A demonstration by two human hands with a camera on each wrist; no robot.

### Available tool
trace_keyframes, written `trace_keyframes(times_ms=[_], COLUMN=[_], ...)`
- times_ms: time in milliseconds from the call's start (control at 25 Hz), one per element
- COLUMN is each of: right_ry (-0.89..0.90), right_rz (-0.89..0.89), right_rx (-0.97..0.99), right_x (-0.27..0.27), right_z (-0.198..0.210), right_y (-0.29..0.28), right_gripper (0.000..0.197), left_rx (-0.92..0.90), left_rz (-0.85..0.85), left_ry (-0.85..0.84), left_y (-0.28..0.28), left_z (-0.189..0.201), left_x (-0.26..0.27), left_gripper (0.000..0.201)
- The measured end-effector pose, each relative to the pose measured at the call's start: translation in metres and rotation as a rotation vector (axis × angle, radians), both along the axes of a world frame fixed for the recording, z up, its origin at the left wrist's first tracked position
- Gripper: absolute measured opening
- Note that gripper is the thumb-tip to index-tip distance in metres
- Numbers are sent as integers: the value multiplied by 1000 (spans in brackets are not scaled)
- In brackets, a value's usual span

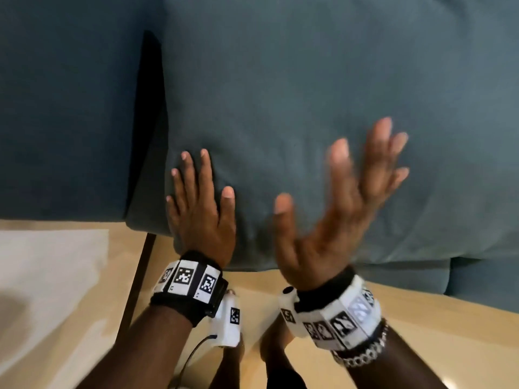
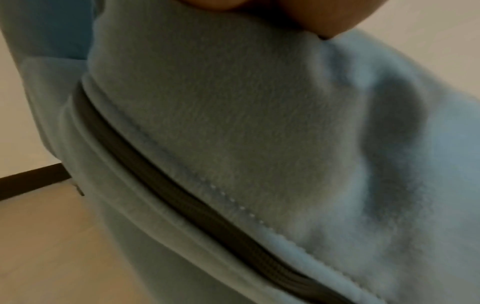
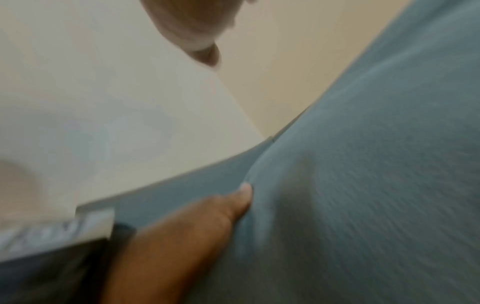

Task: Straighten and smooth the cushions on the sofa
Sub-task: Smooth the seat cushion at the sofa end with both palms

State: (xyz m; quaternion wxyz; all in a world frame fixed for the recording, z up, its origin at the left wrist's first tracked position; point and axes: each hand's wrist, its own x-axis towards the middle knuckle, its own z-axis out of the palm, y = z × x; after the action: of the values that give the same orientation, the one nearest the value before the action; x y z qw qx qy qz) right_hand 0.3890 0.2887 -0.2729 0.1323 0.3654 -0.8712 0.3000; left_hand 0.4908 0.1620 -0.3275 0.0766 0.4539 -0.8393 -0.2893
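A large teal cushion [image 1: 280,94] fills most of the head view. My left hand [image 1: 196,203] lies flat on its lower left corner, fingers straight and pressing the fabric. My right hand [image 1: 345,192] is over the cushion's lower middle with fingers spread wide; it is blurred, so contact cannot be told. In the left wrist view the cushion [image 2: 233,123] shows a dark zip [image 2: 182,195] along its seam. The right wrist view shows the cushion [image 3: 376,164] with my left hand [image 3: 207,222] against it.
Another teal sofa part [image 1: 64,108] stands to the left, split from the cushion by a dark gap [image 1: 148,108]. A seat cushion edge [image 1: 483,282] shows at lower right. Below lie a light wooden floor [image 1: 421,332], a dark sofa leg [image 1: 140,276] and a pale rug [image 1: 47,270].
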Motion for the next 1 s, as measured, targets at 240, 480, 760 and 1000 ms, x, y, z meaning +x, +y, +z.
trace_keyframes(times_ms=[240, 480, 760, 1000], right_ry=[-150, -103, -176, -246], right_rz=[109, -2, 75, 202], right_rx=[295, 533, 31, 785], right_x=[12, -36, -50, -64], right_z=[-13, 3, 138, 52], right_y=[-12, -2, -24, -31], right_gripper=[68, 78, 76, 73], left_rx=[80, -14, 114, 187], left_rz=[-111, -104, -108, -32], left_ry=[-216, -121, -89, -120], left_y=[-38, -10, -12, -45], left_z=[-24, -4, 52, 59], left_x=[-13, 7, -14, -35], left_gripper=[66, 71, 70, 62])
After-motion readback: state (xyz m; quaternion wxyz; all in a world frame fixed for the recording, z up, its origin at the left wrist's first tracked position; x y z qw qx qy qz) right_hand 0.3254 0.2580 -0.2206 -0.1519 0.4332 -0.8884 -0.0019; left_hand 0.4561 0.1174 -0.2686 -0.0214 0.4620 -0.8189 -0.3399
